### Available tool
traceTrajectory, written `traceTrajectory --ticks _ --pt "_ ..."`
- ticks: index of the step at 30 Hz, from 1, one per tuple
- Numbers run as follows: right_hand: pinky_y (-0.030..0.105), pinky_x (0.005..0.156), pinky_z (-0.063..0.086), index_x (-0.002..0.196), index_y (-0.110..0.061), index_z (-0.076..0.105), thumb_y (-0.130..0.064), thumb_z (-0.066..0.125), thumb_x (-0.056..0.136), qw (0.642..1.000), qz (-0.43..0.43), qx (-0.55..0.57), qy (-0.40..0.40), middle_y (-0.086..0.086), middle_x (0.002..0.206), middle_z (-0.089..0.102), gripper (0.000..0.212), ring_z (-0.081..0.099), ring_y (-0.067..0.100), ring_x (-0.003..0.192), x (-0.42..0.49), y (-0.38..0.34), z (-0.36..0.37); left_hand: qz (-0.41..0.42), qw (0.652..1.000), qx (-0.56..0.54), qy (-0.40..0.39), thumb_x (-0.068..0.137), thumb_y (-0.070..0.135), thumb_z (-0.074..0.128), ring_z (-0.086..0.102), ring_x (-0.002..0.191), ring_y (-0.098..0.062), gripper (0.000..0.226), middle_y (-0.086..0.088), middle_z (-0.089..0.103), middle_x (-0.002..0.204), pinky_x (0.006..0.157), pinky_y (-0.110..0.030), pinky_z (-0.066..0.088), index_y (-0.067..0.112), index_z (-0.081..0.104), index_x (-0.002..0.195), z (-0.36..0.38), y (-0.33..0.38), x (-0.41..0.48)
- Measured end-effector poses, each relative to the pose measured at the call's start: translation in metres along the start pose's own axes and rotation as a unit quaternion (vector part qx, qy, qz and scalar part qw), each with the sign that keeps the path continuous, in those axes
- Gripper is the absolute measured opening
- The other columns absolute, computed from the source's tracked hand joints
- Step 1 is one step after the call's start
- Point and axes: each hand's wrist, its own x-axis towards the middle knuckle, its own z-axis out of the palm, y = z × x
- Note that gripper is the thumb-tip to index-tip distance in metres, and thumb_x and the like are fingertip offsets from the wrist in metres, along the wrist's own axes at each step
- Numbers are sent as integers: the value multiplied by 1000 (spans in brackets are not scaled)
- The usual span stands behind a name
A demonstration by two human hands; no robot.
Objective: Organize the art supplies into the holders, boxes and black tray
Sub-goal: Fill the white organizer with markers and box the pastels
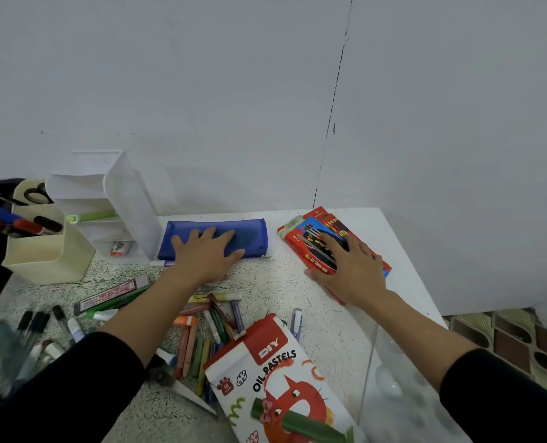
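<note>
A blue pencil pouch (253, 238) lies by the wall, and my left hand (206, 252) rests flat on it with fingers spread. To the right, my right hand (350, 270) presses flat on a red colour-pencil box (310, 238) near the table's back corner. Loose oil pastels (208, 327) lie scattered between my arms. An oil pastels box (275, 378) lies in front. A cream holder (42, 251) with markers and a white tiered holder (115, 199) stand at the left.
Scissors (182, 390) lie under my left forearm. Pens and paint tubes (51, 330) are strewn at the left, beside a lead refill case (109, 297). A clear palette (403, 385) sits at the front right. The table's right edge (425, 302) drops to a patterned floor.
</note>
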Motion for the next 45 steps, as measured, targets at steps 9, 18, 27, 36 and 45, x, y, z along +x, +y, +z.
traceTrajectory --ticks 9,18,27,36,45 --pt "44 113 36 137 -28 53 -57 59 92 977 -120 126 126 0 144 49 54 40 18 137 -28 -2 -2 179 965 -184 46 99 54 48 55 98 -1 25 18 57 106 104 -43 38 40 61 115 -20 22 -70" --pt "32 75 56 103 -30 67 -84 57 74 945 -251 115 -176 -14 94 63 62 59 6 84 -78 -32 -12 223 961 -135 -93 92 71 42 48 118 -2 50 19 59 119 115 -45 20 39 61 126 3 13 -115" --pt "41 84 60 96 -25 60 -46 81 79 884 -149 355 -265 -1 101 72 34 71 18 93 -84 -36 -26 203 910 -350 -90 92 56 56 67 91 2 25 13 71 102 85 -37 60 34 59 104 -8 18 -130" --pt "44 72 63 117 -21 55 -33 62 98 783 57 612 -97 12 104 75 24 76 32 83 -71 -31 -63 132 830 -543 2 105 44 36 68 83 -5 37 3 76 93 77 -19 50 25 66 116 -43 17 -121" --pt "26 63 56 128 -26 46 -37 45 106 888 100 442 72 -6 98 69 25 72 10 76 -39 7 -54 276 954 -121 -12 94 74 38 5 150 -7 74 15 13 165 124 -51 4 41 17 157 27 62 -117"
